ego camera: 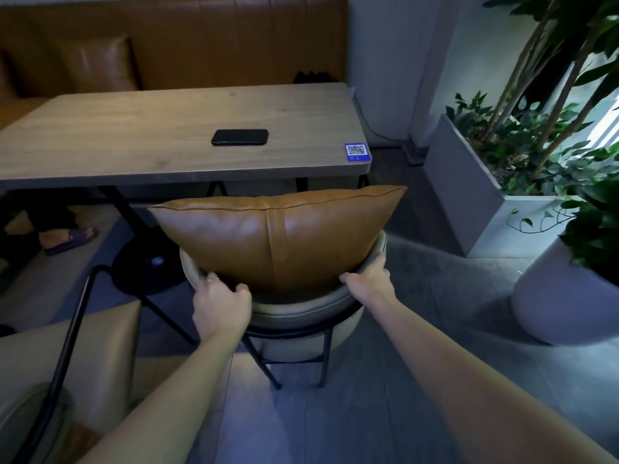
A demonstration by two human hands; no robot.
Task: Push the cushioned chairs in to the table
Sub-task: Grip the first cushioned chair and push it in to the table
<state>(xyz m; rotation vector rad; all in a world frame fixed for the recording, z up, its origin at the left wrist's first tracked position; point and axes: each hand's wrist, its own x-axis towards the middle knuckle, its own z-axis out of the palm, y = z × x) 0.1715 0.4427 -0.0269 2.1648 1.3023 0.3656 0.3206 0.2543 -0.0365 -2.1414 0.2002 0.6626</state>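
A beige round-backed chair [301,316] on black metal legs stands in front of me, facing the wooden table [134,142]. A tan leather cushion [278,236] leans upright against its backrest, its top near the table's front edge. My left hand [222,304] grips the left of the curved backrest rim. On the right of the same rim, my right hand [370,279] is closed. A second beige chair [77,360] with a black frame sits at the lower left, further back from the table.
A black phone [239,137] and a QR sticker [357,152] lie on the table. Behind is a brown leather bench [174,38]. A grey planter [469,182] and a white pot [556,296] stand right. A person's sandalled foot [67,237] shows under the table at left.
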